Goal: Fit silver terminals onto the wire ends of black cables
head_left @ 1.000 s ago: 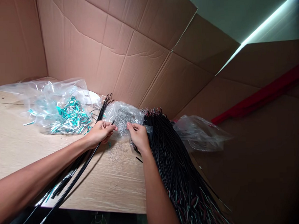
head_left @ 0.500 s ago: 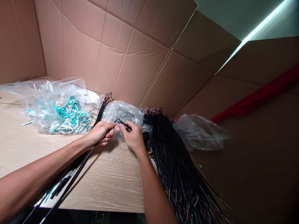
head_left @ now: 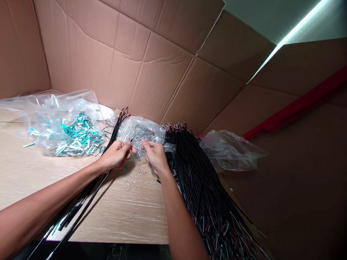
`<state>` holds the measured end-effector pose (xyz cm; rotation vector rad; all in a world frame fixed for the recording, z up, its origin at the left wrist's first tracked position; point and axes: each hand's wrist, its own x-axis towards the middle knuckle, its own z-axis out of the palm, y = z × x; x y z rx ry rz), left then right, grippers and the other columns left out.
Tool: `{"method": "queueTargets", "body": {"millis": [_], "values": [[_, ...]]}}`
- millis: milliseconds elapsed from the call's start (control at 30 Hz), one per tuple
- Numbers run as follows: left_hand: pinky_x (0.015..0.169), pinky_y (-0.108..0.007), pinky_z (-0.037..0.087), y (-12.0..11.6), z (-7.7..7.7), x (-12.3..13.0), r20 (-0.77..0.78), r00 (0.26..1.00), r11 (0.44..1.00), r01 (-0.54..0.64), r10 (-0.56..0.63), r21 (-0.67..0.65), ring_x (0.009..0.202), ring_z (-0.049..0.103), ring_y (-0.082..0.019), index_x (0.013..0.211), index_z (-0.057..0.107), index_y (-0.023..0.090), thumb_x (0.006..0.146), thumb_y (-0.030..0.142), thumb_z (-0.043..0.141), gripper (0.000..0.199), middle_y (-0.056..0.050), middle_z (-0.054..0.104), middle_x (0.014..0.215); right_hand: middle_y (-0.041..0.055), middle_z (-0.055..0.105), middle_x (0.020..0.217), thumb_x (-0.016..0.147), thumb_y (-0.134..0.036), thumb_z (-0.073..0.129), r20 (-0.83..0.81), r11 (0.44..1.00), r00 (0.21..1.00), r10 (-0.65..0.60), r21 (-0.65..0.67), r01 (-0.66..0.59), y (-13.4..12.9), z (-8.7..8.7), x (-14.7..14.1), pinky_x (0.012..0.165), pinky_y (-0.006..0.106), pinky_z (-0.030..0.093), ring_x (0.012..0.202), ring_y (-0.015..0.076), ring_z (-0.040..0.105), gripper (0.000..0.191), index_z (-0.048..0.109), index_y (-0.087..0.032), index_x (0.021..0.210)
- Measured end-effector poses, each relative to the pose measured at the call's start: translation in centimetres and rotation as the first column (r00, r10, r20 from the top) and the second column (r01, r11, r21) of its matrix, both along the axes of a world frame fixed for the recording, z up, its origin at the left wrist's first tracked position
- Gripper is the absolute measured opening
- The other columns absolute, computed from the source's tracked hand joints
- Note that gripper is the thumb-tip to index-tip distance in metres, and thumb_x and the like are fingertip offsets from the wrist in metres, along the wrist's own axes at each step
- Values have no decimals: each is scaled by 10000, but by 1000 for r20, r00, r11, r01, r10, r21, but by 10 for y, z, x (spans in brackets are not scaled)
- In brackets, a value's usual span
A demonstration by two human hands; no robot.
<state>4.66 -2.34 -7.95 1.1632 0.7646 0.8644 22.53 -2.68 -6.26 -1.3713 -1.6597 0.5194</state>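
My left hand (head_left: 116, 154) is closed in a pinch around a black cable (head_left: 87, 204), whose thin dark tip pokes out by the thumb. Below the wrist the cable slants down to the lower left, past the table edge. My right hand (head_left: 155, 155) is also closed, thumb against forefinger, just right of the left hand and apart from it. Whatever lies inside its fingers is hidden. Behind both hands sits a clear bag (head_left: 142, 137) of fine silvery wire scraps. More black cables (head_left: 116, 130) lie under and behind my left hand.
At the left, a clear plastic bag (head_left: 50, 112) holds teal and silver foil scraps. A thick bundle of black cables (head_left: 198, 171) hangs at the right beside another clear bag (head_left: 232, 150). Cardboard walls (head_left: 98, 52) enclose the wooden table (head_left: 131, 220); small clippings litter it.
Black pliers showed in my right hand before; they are out of sight now. The right fingers have come together in a pinch. My left hand stays nearly in place.
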Motion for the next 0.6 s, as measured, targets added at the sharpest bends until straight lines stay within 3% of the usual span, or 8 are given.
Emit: {"method": "queueTargets", "body": {"millis": [233,367,600], "values": [[298,-156,203,1,7,-6,249,968,989,60,-24,-138,325,196,-48,934,604,142,1009,414,478,309,81,371,493,-4,595,667,948,-450,601,189,991,982,-19,134,-7,-7,9,6,603,271,343,635,147,491,346,662,-174,748],[270,-146,183,-1,11,-5,279,960,978,74,-18,-194,306,154,-51,881,600,146,1010,349,452,282,88,334,465,-8,619,697,963,-442,591,192,990,981,38,127,-63,-9,8,-1,597,264,348,628,137,498,320,713,-173,840],[268,-139,175,-3,9,-4,288,954,969,144,-82,-201,301,138,-40,757,554,163,998,371,482,326,87,318,464,11,653,714,972,-412,561,145,991,985,95,80,-108,-9,6,-8,649,269,381,670,150,531,357,718,-161,772]]}}
